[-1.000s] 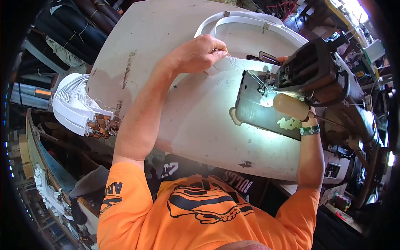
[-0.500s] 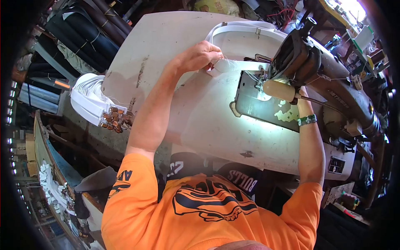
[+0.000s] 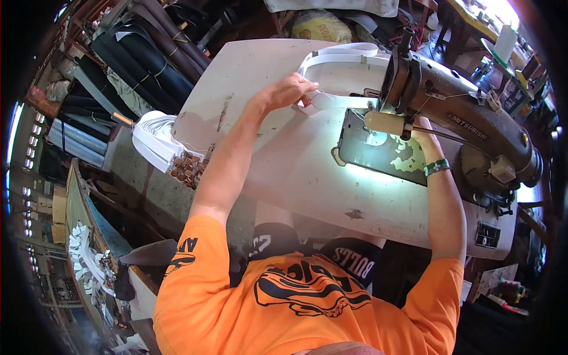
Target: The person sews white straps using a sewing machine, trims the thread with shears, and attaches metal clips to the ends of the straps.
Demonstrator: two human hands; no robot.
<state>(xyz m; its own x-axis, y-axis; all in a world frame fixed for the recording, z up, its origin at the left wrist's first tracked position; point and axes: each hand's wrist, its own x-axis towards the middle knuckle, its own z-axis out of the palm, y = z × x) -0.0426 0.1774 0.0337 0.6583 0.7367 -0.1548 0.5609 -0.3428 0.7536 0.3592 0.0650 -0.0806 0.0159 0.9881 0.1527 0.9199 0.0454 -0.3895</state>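
Note:
My left hand (image 3: 290,92) is closed in a pinch at the folded end of a white strap (image 3: 350,102), where loose threads hang. The strap runs from there to the needle area of a sewing machine (image 3: 467,118); a longer part loops behind across the table. My right hand (image 3: 425,139) is by the machine bed, under the arm, with its fingers mostly hidden behind the machine and its pale lamp (image 3: 384,123). Light falls on the dark bed plate (image 3: 367,152), whose coating is worn in patches.
The machine stands on a pale, stained table (image 3: 284,171). At its left edge lies a bundle of white straps (image 3: 155,141) with brown metal buckles (image 3: 186,168). Dark material rolls (image 3: 133,56) stand at the back left. A thread cone (image 3: 504,44) is at the back right.
The head view has shifted, so the table and machine appear further right and slightly lower. My left hand still pinches the strap end; my right hand stays by the machine bed.

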